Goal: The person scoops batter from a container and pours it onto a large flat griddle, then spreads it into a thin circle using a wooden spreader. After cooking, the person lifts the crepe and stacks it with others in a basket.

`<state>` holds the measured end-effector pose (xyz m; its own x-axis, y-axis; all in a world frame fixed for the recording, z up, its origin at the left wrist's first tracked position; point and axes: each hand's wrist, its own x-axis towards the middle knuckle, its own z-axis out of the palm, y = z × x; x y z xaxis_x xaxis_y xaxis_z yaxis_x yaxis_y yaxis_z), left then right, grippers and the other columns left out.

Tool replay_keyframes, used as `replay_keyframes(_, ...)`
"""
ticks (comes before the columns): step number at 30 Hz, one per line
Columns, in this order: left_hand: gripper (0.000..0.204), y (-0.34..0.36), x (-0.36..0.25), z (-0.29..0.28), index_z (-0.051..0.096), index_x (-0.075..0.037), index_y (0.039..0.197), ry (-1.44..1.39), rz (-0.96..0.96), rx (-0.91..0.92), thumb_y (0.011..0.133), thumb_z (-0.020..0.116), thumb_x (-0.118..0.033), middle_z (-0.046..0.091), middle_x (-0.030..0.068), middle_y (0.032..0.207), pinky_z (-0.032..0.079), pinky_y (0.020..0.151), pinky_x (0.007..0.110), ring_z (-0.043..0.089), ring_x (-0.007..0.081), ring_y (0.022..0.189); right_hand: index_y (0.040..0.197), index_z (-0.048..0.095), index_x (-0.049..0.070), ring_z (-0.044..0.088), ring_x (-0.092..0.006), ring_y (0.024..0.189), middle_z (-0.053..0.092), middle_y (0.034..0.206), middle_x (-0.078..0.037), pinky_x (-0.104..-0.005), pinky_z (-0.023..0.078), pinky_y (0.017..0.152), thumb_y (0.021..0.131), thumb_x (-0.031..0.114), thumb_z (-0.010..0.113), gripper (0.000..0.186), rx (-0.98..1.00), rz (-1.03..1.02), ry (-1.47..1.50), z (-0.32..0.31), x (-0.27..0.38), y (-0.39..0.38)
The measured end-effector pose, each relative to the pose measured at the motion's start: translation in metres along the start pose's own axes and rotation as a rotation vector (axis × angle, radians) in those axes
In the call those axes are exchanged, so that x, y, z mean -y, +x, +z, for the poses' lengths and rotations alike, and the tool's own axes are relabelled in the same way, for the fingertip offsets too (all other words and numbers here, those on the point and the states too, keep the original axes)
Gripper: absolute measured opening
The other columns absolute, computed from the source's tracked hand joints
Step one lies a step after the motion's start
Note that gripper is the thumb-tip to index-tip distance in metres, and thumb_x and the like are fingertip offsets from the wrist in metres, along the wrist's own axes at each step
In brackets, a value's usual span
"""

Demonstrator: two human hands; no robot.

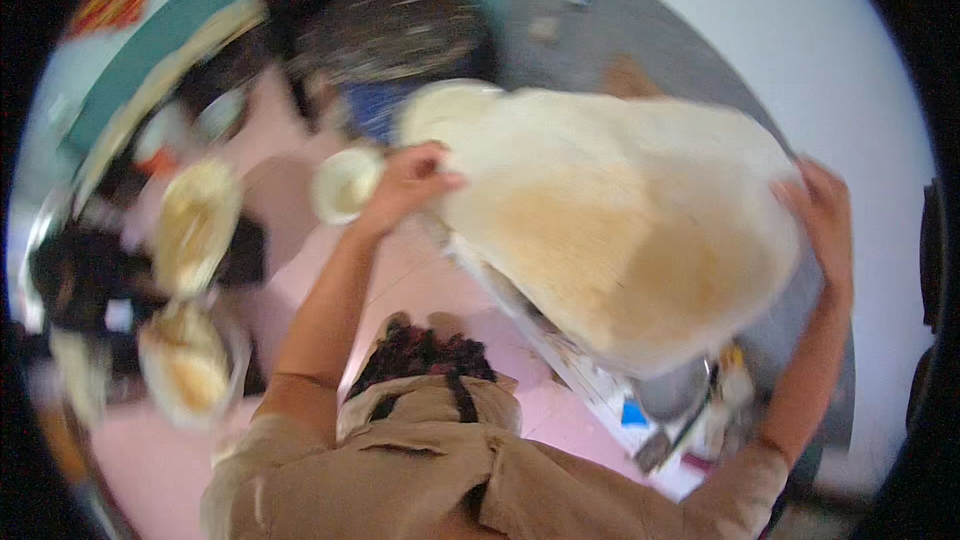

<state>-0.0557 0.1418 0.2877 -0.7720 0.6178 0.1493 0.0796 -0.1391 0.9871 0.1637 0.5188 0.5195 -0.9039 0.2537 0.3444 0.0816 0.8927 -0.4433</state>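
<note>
Pink floor [140, 460], white wall [850, 50] at right; broad pale sheet [620, 230] held up between two bare hands.
Sheet fills the centre-right of the frame, thin, rounded at the edges, whitish with a tan middle; bread-like, though blur leaves the material uncertain. Left hand [412, 182], centre, pinches its left edge, thumb against fingers. Right hand [820, 210], right of frame, grips the opposite edge, fingers curled onto it. White bowl [326, 190] just beside the left hand, on its left. Dark round top [390, 30] at upper centre, streaked pale. Two oval yellowish containers [198, 220] at left, one above the other. Small blue item [632, 414] at lower right, below the sheet.
</note>
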Motion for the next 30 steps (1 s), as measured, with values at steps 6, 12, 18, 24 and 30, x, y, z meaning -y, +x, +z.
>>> replay_keyframes(6, 0.017, -0.136, -0.025, -0.044, 0.061, -0.006, 0.088, -0.171, 0.015, -0.16, 0.08, 0.073, -0.016, 0.06, -0.0034, 0.084, 0.043, 0.07, 0.023, 0.053, 0.005, 0.08, 0.092, 0.056, 0.0, 0.052, -0.0193, 0.078, 0.056, 0.084, -0.008, -0.0324, 0.044, 0.074, 0.085, 0.02, 0.06, 0.022, 0.299, -0.032, -0.159, 0.034, 0.024, -0.005)
replay_keyframes(12, 0.015, -0.297, -0.032, -0.076, 0.061, -0.003, 0.09, -0.275, 0.123, -0.389, 0.082, 0.071, -0.012, 0.059, -0.0009, 0.088, 0.044, 0.079, 0.026, 0.053, 0.0087, 0.088, 0.092, 0.059, -0.003, 0.054, -0.0216, 0.082, 0.059, 0.087, -0.012, -0.0341, 0.046, 0.074, 0.086, 0.004, 0.055, 0.01, 0.359, -0.386, -0.007, 0.106, 0.116, -0.01)
replay_keyframes(18, 0.018, -0.465, -0.017, -0.111, 0.058, -0.003, 0.084, -0.192, 0.085, -0.774, 0.082, 0.071, -0.016, 0.057, -0.0003, 0.087, 0.041, 0.078, 0.026, 0.052, 0.0091, 0.086, 0.09, 0.057, -0.002, 0.049, -0.0121, 0.077, 0.054, 0.079, -0.005, -0.0282, 0.042, 0.072, 0.088, 0.013, 0.058, 0.016, 0.611, -0.567, 0.106, 0.228, 0.288, 0.001)
replay_keyframes(24, 0.017, -0.638, 0.008, -0.072, 0.058, -0.003, 0.088, -0.383, 0.078, -1.365, 0.082, 0.069, -0.015, 0.056, -0.0003, 0.089, 0.041, 0.077, 0.026, 0.051, 0.009, 0.086, 0.088, 0.058, -0.002, 0.052, -0.011, 0.072, 0.058, 0.078, -0.004, -0.0254, 0.043, 0.067, 0.082, 0.007, 0.058, 0.011, 1.074, -0.899, 0.336, 0.368, 0.508, -0.078)
replay_keyframes(30, 0.021, -0.794, 0.0, 0.008, 0.061, -0.003, 0.094, -0.272, -0.115, -1.887, 0.08, 0.069, -0.016, 0.056, -0.0007, 0.095, 0.042, 0.08, 0.025, 0.052, 0.0098, 0.09, 0.088, 0.062, -0.001, 0.055, -0.0086, 0.072, 0.06, 0.079, -0.001, -0.0236, 0.045, 0.066, 0.078, 0.008, 0.064, 0.014, 1.567, -0.929, 0.457, 0.491, 0.639, -0.232)
